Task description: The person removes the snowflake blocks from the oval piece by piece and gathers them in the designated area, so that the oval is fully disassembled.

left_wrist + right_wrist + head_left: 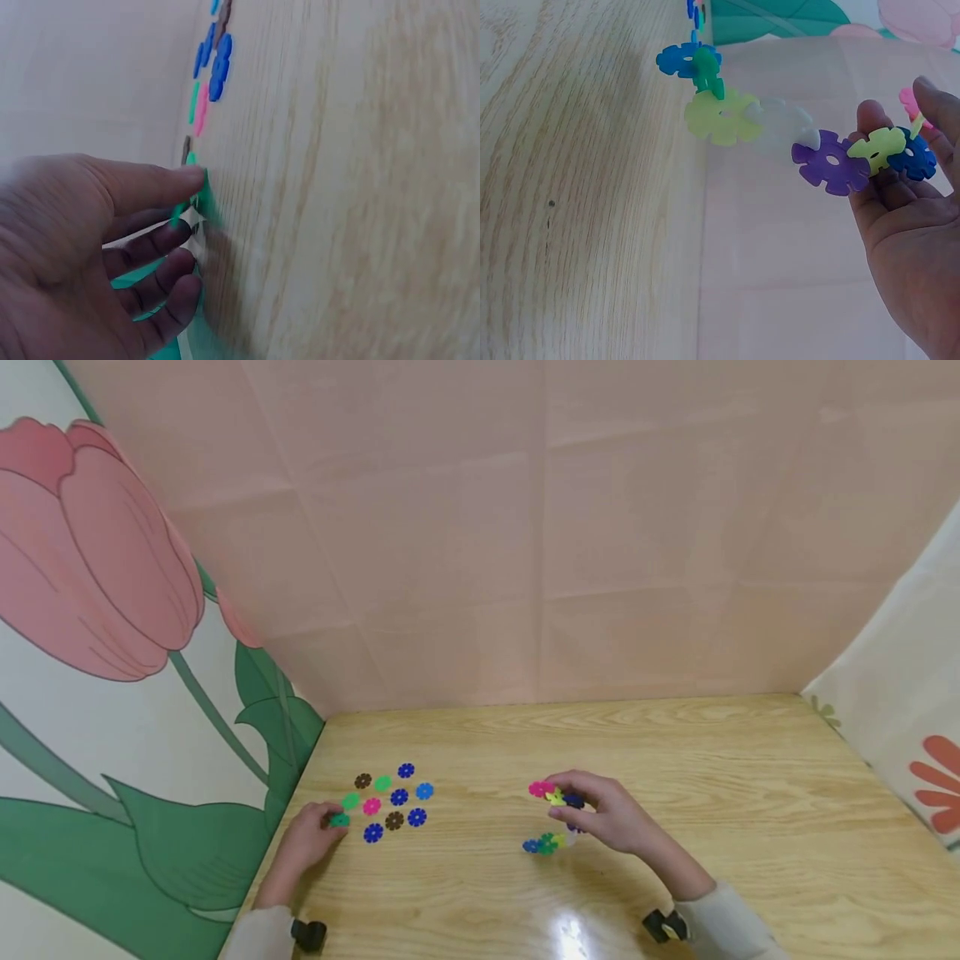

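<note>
My left hand is at the left of the table, pinching a green notched disc between thumb and forefinger, low over the wood. In the left wrist view the disc is partly covered by the thumb. My right hand grips one end of a chain of interlocked snowflake discs. The chain shows a pink disc, a purple disc, a clear disc, a pale yellow disc and a blue disc at its far end. It curves round in a C shape, open to the left.
Loose discs lie flat beside the left hand, among them a pink disc, a brown disc and several blue ones. A pink cloth hangs behind the wooden table; a tulip-print cloth hangs at the left.
</note>
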